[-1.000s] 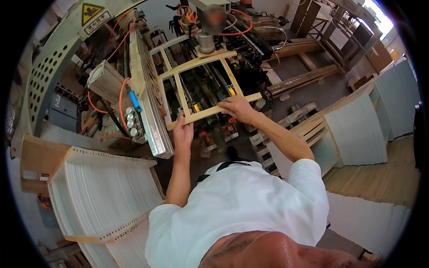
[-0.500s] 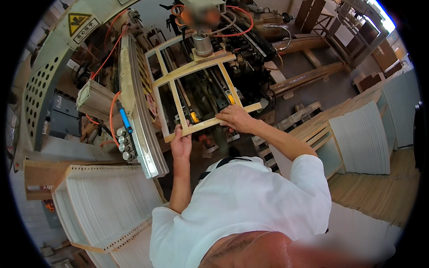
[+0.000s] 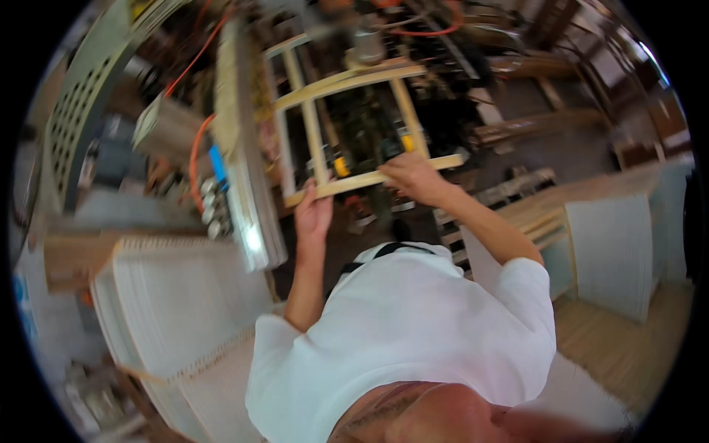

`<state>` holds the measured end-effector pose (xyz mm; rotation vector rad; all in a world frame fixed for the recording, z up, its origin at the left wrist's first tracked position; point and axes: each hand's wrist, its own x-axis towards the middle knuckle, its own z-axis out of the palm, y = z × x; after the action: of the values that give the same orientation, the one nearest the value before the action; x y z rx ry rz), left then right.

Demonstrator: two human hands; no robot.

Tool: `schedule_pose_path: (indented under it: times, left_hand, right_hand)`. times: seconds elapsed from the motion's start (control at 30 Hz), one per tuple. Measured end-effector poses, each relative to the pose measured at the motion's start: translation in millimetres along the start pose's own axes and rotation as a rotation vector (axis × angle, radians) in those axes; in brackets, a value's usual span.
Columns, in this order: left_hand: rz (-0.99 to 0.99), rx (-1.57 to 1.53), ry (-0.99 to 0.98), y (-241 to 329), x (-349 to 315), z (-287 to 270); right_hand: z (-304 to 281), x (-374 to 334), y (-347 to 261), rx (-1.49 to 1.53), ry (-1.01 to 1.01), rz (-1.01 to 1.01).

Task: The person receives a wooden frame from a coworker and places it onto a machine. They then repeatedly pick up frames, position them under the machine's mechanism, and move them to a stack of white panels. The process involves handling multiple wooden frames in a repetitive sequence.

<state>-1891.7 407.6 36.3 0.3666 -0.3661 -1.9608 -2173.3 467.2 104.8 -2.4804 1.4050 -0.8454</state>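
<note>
A pale wooden frame (image 3: 354, 181), made of rails and crosspieces, lies flat across the machine ahead of me. My left hand (image 3: 314, 212) holds its near rail close to the left corner, fingers coming up from below. Farther right on that same rail, my right hand (image 3: 417, 179) is closed over the wood from above. Past the hands, a metal cylinder (image 3: 368, 48) stands over the frame's middle rail. Two yellow parts of the machine show through the openings, close to the near rail. The picture is smeared by motion, so finger detail is soft.
At left runs a long metal beam (image 3: 247, 199) with a blue fitting (image 3: 218, 162) and orange hoses. A perforated guard panel (image 3: 77, 111) stands farther left. Stacks of thin white-edged panels (image 3: 192, 310) flank me, with another stack (image 3: 611, 251) at right. A wooden pallet (image 3: 517, 186) lies beyond my right forearm.
The whole view has shifted and blurred, so the scene sits farther right and slightly higher in the picture. Both hands keep their hold on the near rail, with no clear movement against the machine.
</note>
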Motion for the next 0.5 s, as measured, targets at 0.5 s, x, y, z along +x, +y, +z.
schedule_pose_path:
  times: [0.5]
  left_hand:
    - [0.032,-0.018,-0.003,-2.9,-12.0,3.9]
  right_hand:
    - [-7.8,-1.9,-2.3,-0.017,-0.031,-0.019]
